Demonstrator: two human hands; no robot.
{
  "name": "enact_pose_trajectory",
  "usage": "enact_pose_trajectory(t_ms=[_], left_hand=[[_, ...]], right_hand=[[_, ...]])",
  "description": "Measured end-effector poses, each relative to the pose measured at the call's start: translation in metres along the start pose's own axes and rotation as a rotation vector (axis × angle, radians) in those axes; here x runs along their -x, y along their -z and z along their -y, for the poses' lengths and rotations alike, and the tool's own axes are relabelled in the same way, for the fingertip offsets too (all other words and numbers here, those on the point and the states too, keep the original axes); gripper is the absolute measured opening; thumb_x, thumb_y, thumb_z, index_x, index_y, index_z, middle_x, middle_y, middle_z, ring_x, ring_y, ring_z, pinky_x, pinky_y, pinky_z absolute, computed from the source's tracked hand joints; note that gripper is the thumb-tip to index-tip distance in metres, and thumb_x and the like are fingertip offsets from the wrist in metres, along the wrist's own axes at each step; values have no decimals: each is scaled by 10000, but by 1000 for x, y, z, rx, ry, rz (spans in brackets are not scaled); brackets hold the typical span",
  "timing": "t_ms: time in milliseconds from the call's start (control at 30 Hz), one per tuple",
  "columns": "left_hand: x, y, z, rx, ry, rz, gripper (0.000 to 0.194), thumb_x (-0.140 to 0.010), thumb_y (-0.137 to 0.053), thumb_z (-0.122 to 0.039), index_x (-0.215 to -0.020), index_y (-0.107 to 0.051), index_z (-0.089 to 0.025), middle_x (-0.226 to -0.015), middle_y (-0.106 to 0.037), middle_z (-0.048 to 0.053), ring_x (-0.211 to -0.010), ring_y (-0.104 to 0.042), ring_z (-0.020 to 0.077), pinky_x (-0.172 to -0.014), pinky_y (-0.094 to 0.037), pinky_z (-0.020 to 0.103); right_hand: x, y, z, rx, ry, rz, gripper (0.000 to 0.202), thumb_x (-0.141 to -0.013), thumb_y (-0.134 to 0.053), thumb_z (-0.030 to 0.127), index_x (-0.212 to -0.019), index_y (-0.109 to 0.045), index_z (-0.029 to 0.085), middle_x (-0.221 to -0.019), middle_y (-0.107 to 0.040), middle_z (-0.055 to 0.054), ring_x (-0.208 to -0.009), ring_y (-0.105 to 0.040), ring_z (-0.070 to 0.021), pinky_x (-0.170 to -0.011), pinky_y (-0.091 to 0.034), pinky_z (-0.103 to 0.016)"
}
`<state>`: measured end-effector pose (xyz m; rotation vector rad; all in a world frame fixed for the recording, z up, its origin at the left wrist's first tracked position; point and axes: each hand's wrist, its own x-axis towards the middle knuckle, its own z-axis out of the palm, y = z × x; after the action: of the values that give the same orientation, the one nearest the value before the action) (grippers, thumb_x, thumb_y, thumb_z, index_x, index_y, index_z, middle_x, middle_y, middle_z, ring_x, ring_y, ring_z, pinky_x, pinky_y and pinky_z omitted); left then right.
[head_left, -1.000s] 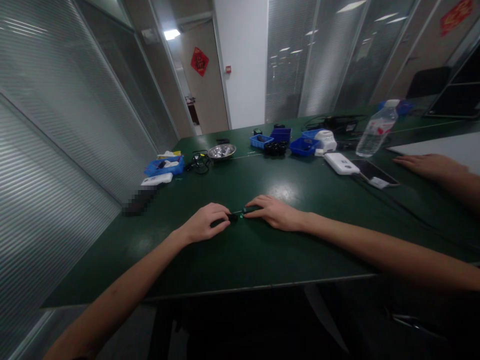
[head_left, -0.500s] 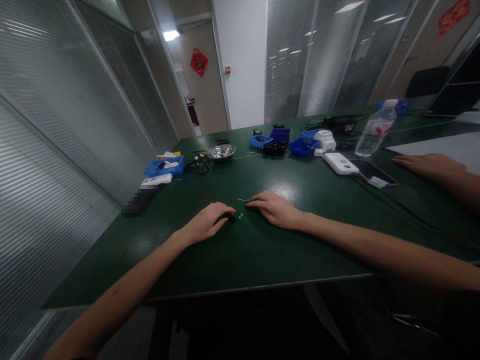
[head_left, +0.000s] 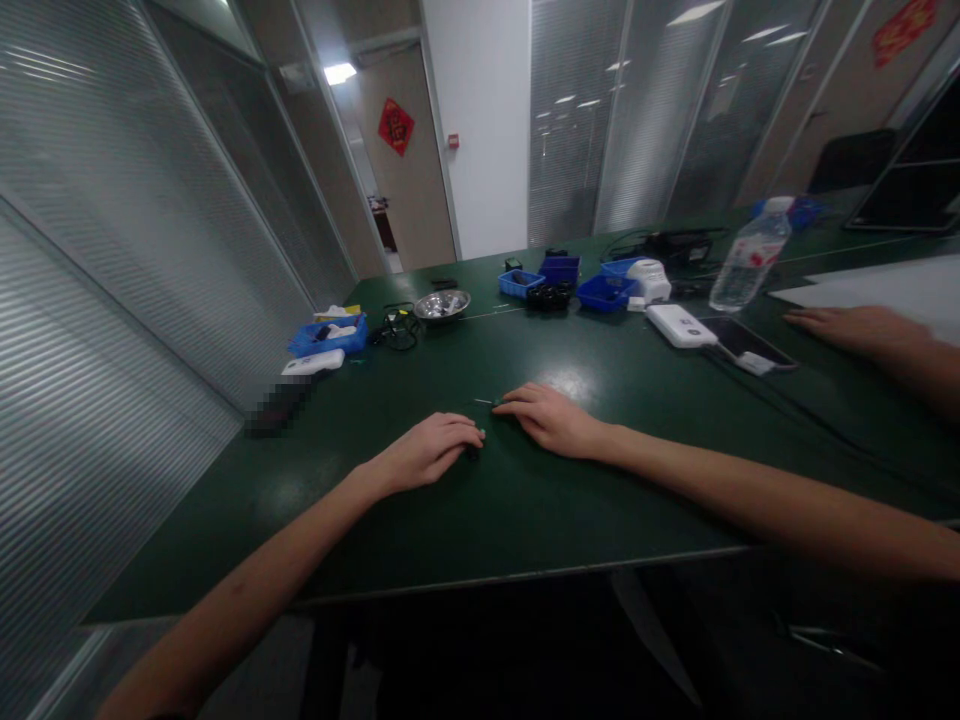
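My left hand (head_left: 431, 447) rests on the dark green table, its fingertips over a small green piece (head_left: 482, 434). Beside those fingertips, on the near side, a small black object (head_left: 472, 452) shows, partly covered by the hand. The fingers are bent together, and their grip is too small to make out. My right hand (head_left: 551, 418) lies just to the right, closed on a small screwdriver (head_left: 491, 402) whose thin metal shaft points left. Most of its handle is hidden under the fingers.
A steel bowl (head_left: 442, 305), black cables (head_left: 397, 328) and blue trays (head_left: 606, 292) stand toward the back. At the right are a white power bank (head_left: 681, 326), a phone (head_left: 746, 342), a water bottle (head_left: 752, 255) and another person's hand (head_left: 855, 328).
My left hand has shifted slightly right, its fingertips moving from the black object to the green piece and covering part of it. My right hand stays in place.
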<state>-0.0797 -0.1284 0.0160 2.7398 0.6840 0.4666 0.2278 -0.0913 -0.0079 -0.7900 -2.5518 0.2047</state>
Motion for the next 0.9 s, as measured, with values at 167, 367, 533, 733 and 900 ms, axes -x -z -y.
enact_pose_trajectory(t_ms=[167,367,533,733,900], left_hand=[[3,5,2,-33,10,-25,254,-1049,-553,-221,-1276,-665,-229,-1310,-702,97,-1318,-607,242,-1162,-462,459],[5,5,4,40,55,-63,238,-1056,-586,-278,-1268,-685,-232,-1304,-703,90,-1267,-640,218,-1131,-502,431],[8,10,6,46,51,-68,262,-1050,-546,-198,-1254,-708,-230,-1420,-632,107,-1340,-594,225,-1151,-497,441],[12,9,17,49,89,-103,325,-1062,-503,-175,-1321,-688,-241,-1412,-644,99,-1336,-605,214,-1157,-504,442],[9,2,20,30,85,-101,441,-1077,-435,-138,-1468,-591,-270,-1477,-619,89,-1374,-583,198,-1187,-485,444]], right_hand=[[0,0,0,-5,5,2,470,-988,-493,85,-1395,-685,218,-1371,-678,-142,-1250,-620,-295,-1057,-492,-511],[1,2,1,7,9,13,459,-994,-487,91,-1397,-677,202,-1378,-669,-147,-1256,-613,-297,-1059,-491,-510],[1,2,0,4,13,17,468,-991,-488,89,-1404,-673,209,-1380,-668,-147,-1253,-613,-295,-1053,-494,-509],[0,3,1,-6,14,18,473,-989,-486,91,-1405,-677,213,-1381,-671,-149,-1250,-615,-298,-1046,-492,-515],[0,2,0,-2,6,21,474,-982,-499,93,-1402,-681,217,-1390,-668,-148,-1261,-610,-304,-1061,-487,-525]])
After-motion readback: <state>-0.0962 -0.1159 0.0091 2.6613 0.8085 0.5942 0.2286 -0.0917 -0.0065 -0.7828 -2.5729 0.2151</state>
